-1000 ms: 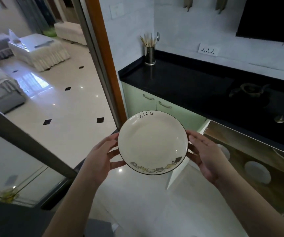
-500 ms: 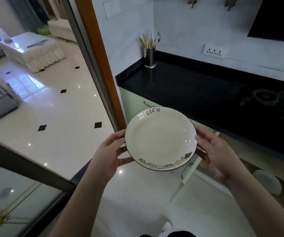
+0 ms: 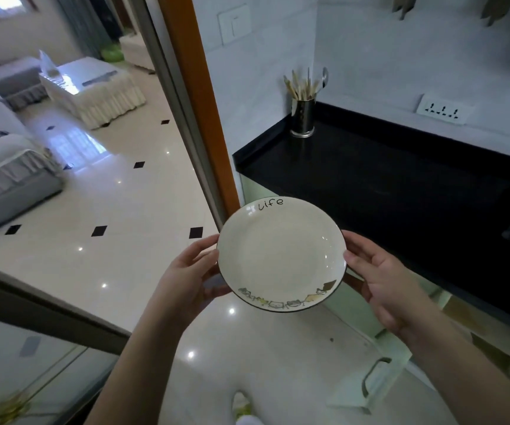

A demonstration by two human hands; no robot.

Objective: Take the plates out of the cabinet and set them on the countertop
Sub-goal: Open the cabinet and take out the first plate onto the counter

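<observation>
The left hand (image 3: pixel 186 283) and the right hand (image 3: pixel 385 283) grip opposite edges of a round cream ceramic plate (image 3: pixel 281 254) with a dark rim, the word "Life" and small drawings. The plate is held in the air just before the front edge of the glossy black countertop (image 3: pixel 385 179), above an open pale green cabinet door (image 3: pixel 367 384).

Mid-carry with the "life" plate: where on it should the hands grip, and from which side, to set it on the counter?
Grip the plate at its thin dark rim, on opposite edges: left hand from the left, right hand from the right, as held now. It is round, shallow and face-up, so side holds likely keep it level onto the black countertop.
</observation>
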